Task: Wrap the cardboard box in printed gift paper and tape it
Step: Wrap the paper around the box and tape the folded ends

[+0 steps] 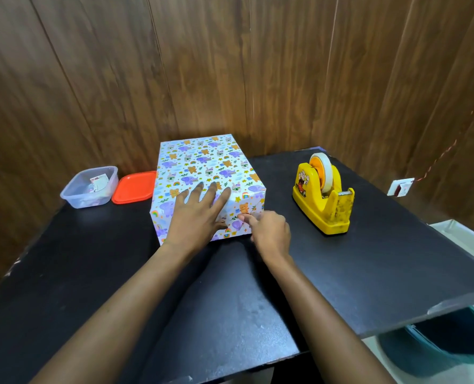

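The left hand point(200, 214) lay flat and open, palm down, with its fingers spread across the near top edge of the wrapped box point(206, 184), the thumb tucked down over the near face. Just beside it, the right hand point(270, 231) was loosely curled, with the index finger and thumb pressed against the near face of the box where a folded flap of the gift paper point(241, 214) met it; whether anything small, such as a strip of tape, was pinched between those fingertips could not be told. Both bare forearms reached in from the bottom of the view. The box was fully covered in white paper printed with purple elephants, orange bears, rainbows and stars, and it sat on a black table point(119, 286), toward the far edge and close to the wood-panelled wall point(230, 65). To the right of the box, well apart from it, stood a yellow tape dispenser point(323, 202) carrying a roll of tape point(322, 171) on an orange hub, with a cartoon sticker on its side. To the left of the box lay an orange lid point(133, 187), touching or nearly touching the box's side, and beyond it a clear plastic container point(90, 187) with small items inside. A white wall switch point(400, 187) showed at the right, and a dark teal bin point(438, 345) stood on the floor below the table's right edge.
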Demonstrator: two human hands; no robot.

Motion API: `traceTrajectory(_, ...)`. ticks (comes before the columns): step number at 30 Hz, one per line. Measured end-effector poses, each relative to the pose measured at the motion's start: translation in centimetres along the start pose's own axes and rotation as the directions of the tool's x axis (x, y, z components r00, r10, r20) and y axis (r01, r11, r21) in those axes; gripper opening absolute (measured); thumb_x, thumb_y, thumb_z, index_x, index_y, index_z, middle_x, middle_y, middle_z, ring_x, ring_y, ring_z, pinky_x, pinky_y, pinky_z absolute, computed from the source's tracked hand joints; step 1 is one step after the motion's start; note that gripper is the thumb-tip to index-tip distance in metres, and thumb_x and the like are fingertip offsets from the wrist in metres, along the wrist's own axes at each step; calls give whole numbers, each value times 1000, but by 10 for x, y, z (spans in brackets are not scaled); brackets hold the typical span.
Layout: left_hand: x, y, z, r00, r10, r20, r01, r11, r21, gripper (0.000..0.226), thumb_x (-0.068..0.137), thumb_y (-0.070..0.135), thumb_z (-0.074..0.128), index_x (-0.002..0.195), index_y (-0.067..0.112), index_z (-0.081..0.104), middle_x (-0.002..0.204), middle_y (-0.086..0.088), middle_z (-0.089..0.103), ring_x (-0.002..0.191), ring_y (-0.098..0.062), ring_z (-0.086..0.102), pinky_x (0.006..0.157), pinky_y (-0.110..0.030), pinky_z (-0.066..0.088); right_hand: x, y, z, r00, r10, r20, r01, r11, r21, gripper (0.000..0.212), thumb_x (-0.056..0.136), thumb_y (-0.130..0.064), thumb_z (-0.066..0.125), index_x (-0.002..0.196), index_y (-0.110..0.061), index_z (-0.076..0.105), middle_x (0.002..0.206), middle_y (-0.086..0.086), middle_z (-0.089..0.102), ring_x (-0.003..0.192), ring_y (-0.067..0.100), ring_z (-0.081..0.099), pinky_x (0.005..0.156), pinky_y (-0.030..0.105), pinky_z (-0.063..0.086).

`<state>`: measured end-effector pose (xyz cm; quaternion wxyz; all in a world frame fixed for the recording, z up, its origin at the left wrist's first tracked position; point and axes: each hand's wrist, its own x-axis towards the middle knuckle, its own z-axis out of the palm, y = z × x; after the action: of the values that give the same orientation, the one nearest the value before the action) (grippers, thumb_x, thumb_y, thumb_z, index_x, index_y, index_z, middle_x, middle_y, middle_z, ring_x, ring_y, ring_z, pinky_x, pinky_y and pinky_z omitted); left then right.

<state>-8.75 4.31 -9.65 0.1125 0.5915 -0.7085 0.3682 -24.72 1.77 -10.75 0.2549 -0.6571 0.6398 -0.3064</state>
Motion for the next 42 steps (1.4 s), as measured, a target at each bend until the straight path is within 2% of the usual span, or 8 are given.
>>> traceTrajectory(5, 0, 1, -1, 1000, 2, -8, -2, 1000, -14, 91, 55, 55, 81, 128, 20, 40, 123, -12, 61, 108, -36, 61, 79, -46, 49, 15, 18, -22, 987, 14, 162, -39, 988, 151, 43, 81, -45, 68, 62, -9, 55, 59, 10, 67, 51, 18, 61, 64, 30, 53)
traceTrajectory(10, 0, 1, 0, 1000, -1, -3, 1, 1000, -11, 92, 54, 55, 81, 128, 20, 39, 123, -12, 61, 108, -36, 61, 79, -47, 49, 6, 14, -33, 910, -145, 388, 72, 978, 196, 29, 94, -14, 53, 65, -13, 55, 55, 3, 61, 47, 10, 56, 52, 19, 45)
traceTrajectory(16, 0, 2, -2, 1000, -9, 3, 9, 1000, -19, 91, 55, 54, 81, 128, 20, 39, 123, -12, 61, 107, -36, 61, 79, -47, 49, 4, 1, -22, 924, -267, 273, 240, 962, 129, 31, 94, -12, 48, 64, -18, 55, 54, -6, 59, 52, 4, 54, 57, 20, 42)
traceTrajectory(28, -1, 1, -1, 1000, -8, -12, 8, 1000, -17, 91, 55, 56, 80, 128, 21, 40, 124, -11, 61, 108, -35, 61, 80, -45, 49, -10, -21, -4, 983, -176, 58, 183, 973, -140, 23, 96, -18, 46, 103, -3, 62, 107, 14, 64, 100, 33, 58, 76, 31, 44)
traceTrajectory(33, -1, 1, -1, 1000, -7, -10, 6, 1000, -17, 91, 55, 56, 80, 128, 21, 39, 123, -11, 61, 108, -35, 61, 80, -46, 49, -9, -18, -4, 998, -54, 30, 57, 995, -83, 27, 94, -29, 53, 100, -6, 66, 103, 14, 67, 100, 32, 60, 76, 31, 45)
traceTrajectory(36, -1, 1, -1, 1000, -2, -17, 2, 1000, -14, 91, 55, 56, 80, 128, 20, 39, 123, -12, 61, 108, -35, 61, 80, -46, 49, 3, -2, -11, 996, 57, 66, -64, 992, 105, 32, 82, -45, 67, 77, -14, 69, 79, 12, 71, 81, 27, 68, 73, 31, 52)
traceTrajectory(39, -1, 1, -2, 1000, 2, -24, -2, 1000, -16, 91, 54, 55, 82, 127, 20, 40, 123, -11, 62, 107, -35, 61, 79, -46, 49, 9, 9, -20, 983, 29, 182, -66, 977, 203, 29, 83, -32, 69, 68, -8, 62, 63, 10, 68, 60, 22, 64, 75, 40, 57)
traceTrajectory(42, -1, 1, -2, 1000, -5, -19, 4, 1000, -14, 91, 54, 55, 81, 128, 20, 40, 123, -11, 61, 108, -35, 61, 80, -46, 49, 7, 12, -23, 970, -57, 236, 40, 996, 77, 20, 91, -19, 59, 83, -1, 64, 70, 11, 69, 67, 24, 65, 77, 42, 56)
